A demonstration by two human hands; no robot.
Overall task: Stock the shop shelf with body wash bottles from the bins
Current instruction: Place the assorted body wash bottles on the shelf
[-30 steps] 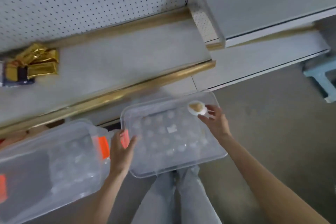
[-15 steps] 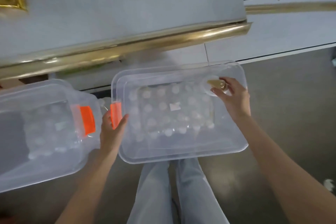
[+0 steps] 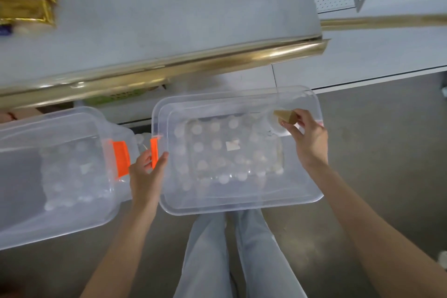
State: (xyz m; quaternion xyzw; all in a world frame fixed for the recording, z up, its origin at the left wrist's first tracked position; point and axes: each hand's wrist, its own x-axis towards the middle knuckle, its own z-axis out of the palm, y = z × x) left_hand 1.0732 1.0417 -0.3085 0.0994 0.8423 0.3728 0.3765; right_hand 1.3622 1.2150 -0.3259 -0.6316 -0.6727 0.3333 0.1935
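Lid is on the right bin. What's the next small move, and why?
Probably flip up the orange latch: the left hand grips it, the lid covers the bottles, and the right hand pinches a tan-capped bottle.

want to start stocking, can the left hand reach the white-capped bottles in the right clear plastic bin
Probably not: a clear lid seems to cover the clear plastic bin, blurring the white-capped bottles. The left hand grips its orange latch; the right hand pinches a tan-capped item.

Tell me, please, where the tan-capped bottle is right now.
In the head view the bottle is right of centre, held by the right hand over the far right corner of the right-hand clear bin.
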